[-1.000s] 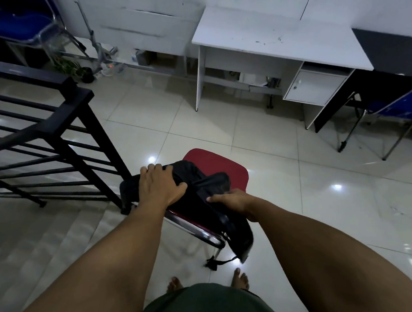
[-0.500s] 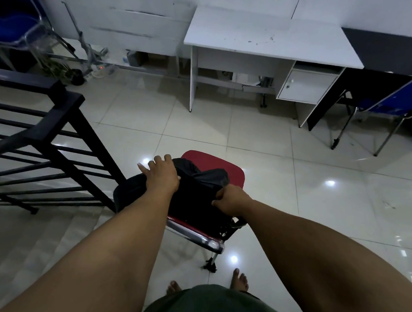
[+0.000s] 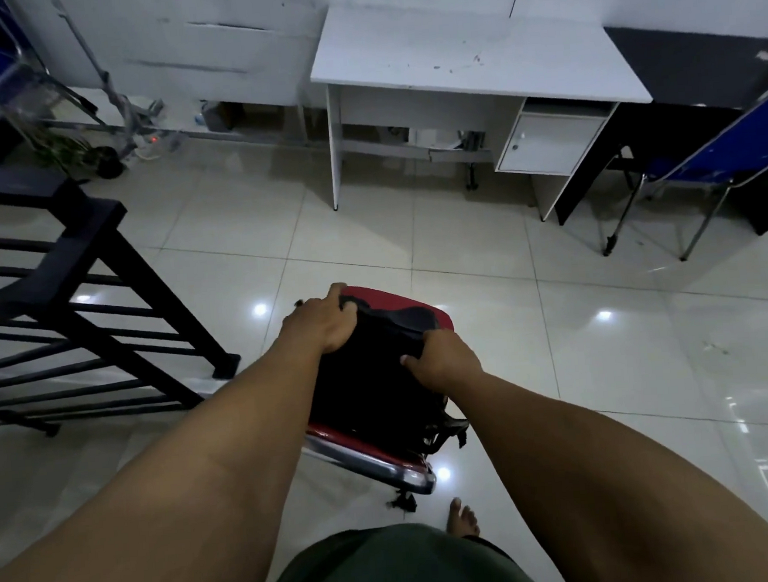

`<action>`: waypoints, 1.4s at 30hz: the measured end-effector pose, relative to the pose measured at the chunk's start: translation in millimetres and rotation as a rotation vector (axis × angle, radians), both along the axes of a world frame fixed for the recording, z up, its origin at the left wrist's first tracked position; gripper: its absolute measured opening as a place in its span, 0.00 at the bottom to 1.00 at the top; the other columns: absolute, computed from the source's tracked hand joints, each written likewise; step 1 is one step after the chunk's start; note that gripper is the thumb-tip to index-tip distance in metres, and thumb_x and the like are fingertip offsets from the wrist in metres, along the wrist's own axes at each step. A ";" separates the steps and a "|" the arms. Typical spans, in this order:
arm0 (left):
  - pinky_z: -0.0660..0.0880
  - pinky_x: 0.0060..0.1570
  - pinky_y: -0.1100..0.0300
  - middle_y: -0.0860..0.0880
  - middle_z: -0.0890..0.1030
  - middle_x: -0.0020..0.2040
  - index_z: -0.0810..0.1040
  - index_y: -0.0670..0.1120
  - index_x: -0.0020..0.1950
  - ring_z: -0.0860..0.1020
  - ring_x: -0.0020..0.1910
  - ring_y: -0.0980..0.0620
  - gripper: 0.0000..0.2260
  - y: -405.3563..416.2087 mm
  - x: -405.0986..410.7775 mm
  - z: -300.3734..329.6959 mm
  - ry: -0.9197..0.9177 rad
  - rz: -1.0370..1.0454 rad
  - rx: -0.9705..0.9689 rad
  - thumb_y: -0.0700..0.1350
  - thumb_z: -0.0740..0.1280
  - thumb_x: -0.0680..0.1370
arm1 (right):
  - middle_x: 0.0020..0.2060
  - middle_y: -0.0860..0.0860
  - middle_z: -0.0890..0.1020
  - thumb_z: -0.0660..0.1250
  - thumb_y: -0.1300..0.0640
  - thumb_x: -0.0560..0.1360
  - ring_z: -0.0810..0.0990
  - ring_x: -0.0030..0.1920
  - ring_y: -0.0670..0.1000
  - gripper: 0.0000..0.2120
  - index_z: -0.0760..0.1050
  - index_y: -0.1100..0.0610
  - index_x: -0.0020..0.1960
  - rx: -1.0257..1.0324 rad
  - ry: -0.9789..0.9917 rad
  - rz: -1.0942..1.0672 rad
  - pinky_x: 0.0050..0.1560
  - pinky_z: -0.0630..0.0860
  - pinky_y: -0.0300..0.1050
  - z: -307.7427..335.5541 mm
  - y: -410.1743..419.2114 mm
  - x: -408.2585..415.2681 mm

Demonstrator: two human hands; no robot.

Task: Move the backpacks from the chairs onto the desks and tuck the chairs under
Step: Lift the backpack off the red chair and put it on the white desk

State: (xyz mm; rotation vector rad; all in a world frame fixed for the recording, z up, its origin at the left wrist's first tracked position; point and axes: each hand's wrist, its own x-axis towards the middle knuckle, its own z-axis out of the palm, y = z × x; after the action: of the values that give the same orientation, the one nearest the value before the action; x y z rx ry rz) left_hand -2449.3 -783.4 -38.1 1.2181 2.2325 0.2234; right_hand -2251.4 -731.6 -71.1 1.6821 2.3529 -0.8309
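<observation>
Since half a second ago both my hands have closed more tightly on the black fabric backpack (image 3: 374,377), and its loose left part is now gathered up from the side, so the bag sits in a more compact heap. My left hand (image 3: 323,323) grips the far left corner of the backpack, at about 11 o'clock on the bag, with the fingers curled over the edge and pressed together around the cloth. My right hand (image 3: 441,359) holds the right side at about 2 o'clock, fingers bent down into the fabric and the thumb pointing left on top. The backpack lies on the red padded chair with chrome frame (image 3: 413,470), covering most of the seat; only a red strip at the far edge and the near rim are visible. Some black straps (image 3: 446,432) hang over the right near edge. The white desk with small cabinet (image 3: 470,62) stands at 12 o'clock, well apart from the chair, across the glossy tiled floor (image 3: 605,366). A black metal railing (image 3: 79,312) is at 9 o'clock, and a blue folding chair (image 3: 718,163) stands at 2 o'clock beside the desk.
</observation>
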 end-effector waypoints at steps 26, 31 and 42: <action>0.72 0.37 0.55 0.49 0.76 0.38 0.72 0.49 0.43 0.73 0.36 0.45 0.08 67.1 56.6 -6.2 0.346 -0.329 0.204 0.40 0.64 0.66 | 0.57 0.57 0.78 0.64 0.47 0.77 0.79 0.56 0.60 0.28 0.60 0.58 0.71 -0.027 0.084 -0.209 0.48 0.72 0.49 -3.3 25.1 40.2; 0.66 0.36 0.56 0.49 0.74 0.36 0.71 0.48 0.40 0.72 0.34 0.45 0.07 100.6 88.8 6.8 0.396 -0.233 0.240 0.38 0.64 0.65 | 0.58 0.57 0.78 0.67 0.48 0.73 0.79 0.55 0.60 0.31 0.56 0.57 0.69 -0.037 0.209 -0.196 0.50 0.76 0.52 6.9 61.7 66.3; 0.64 0.32 0.57 0.50 0.72 0.32 0.67 0.49 0.34 0.70 0.31 0.47 0.06 183.9 164.8 29.5 0.294 0.041 0.308 0.41 0.64 0.65 | 0.56 0.52 0.75 0.70 0.38 0.61 0.78 0.51 0.53 0.33 0.63 0.53 0.58 -0.078 0.394 -0.036 0.51 0.78 0.57 47.9 143.9 92.3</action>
State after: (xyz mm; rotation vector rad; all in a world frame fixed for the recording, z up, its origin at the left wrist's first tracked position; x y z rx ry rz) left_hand -2284.5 -599.5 -8.6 1.4446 2.5472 0.4434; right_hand -2159.1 -587.7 -23.2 1.6587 2.4919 -1.3509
